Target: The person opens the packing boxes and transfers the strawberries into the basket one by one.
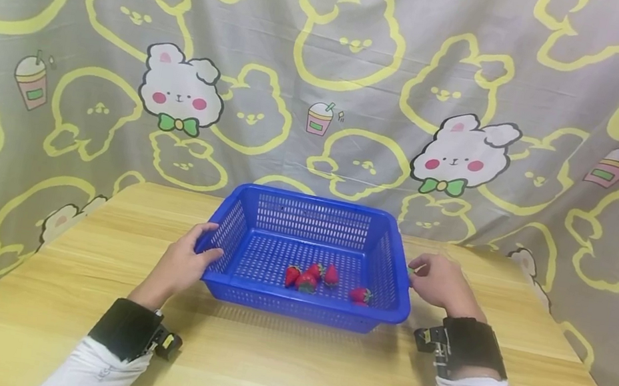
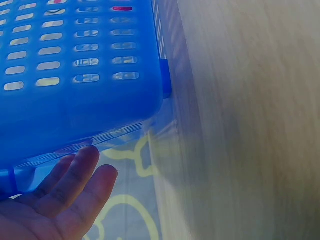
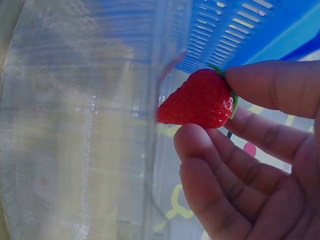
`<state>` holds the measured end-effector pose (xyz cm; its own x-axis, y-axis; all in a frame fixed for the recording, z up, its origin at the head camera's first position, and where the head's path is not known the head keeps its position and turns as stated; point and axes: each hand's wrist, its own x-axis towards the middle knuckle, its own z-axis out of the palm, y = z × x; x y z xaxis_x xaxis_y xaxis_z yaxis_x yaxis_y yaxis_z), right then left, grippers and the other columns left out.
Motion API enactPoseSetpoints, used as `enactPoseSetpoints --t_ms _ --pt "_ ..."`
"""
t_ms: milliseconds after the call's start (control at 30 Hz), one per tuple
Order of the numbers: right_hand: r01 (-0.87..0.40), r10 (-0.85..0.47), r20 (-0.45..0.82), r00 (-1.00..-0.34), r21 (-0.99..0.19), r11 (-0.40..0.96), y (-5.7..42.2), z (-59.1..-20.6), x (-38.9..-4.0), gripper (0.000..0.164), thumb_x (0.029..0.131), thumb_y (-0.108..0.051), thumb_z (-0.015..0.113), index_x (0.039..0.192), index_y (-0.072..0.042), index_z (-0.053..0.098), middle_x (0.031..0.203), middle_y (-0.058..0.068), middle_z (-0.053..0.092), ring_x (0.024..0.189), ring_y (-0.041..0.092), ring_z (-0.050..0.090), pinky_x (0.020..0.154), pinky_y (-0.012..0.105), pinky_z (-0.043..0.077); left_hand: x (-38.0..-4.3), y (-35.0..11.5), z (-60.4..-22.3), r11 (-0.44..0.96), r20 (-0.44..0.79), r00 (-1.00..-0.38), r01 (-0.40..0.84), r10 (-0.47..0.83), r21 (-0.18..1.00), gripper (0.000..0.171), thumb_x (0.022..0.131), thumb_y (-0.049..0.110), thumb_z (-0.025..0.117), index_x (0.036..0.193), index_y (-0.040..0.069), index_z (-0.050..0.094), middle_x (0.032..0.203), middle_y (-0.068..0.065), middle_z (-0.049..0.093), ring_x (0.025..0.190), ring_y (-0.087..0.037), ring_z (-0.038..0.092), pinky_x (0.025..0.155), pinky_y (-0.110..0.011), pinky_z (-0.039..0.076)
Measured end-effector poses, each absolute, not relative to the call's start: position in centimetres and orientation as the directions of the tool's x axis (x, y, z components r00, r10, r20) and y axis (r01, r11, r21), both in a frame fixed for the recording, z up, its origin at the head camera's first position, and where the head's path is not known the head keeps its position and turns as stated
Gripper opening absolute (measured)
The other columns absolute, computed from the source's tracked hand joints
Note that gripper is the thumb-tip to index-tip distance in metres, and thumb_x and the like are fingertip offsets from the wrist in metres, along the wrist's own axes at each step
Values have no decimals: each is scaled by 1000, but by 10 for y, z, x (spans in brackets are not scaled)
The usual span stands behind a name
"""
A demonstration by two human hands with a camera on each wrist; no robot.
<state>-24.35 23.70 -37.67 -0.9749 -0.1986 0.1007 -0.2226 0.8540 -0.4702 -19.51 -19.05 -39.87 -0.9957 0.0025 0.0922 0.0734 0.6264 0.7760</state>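
A blue plastic basket [image 1: 304,303] with slotted walls stands on the table, several red strawberries [image 1: 308,280] lying on its floor. My left hand [image 1: 186,261] holds the basket's left rim, thumb over the edge; in the left wrist view its fingers [image 2: 92,187] lie against the basket's outside. Just beyond the right rim is my right hand [image 1: 441,283]. It pinches a strawberry [image 3: 200,100] by thumb and fingertips, seen in the right wrist view, green leaves toward the thumb. From the head, only a bit of green shows at those fingertips.
In the right wrist view, a clear plastic surface [image 3: 85,130] with an upright edge is close to the strawberry's tip; its full shape cannot be made out. A light wooden table [image 1: 281,371] lies beneath. Behind it hangs a grey curtain [image 1: 268,31] with cartoon prints.
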Motion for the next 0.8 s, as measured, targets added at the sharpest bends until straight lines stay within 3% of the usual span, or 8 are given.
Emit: enactPoseSetpoints --t_ms 800 --pt "-193 -174 85 -981 -480 856 240 -370 -242 34 85 -21 64 108 4 63 98 27 68 87 39 64 69 50 55 -194 -190 -397 633 76 -997 56 -4 772 51 100 21 47 145 8 27 145 -34 33 128 -52 35 102 -68 32"
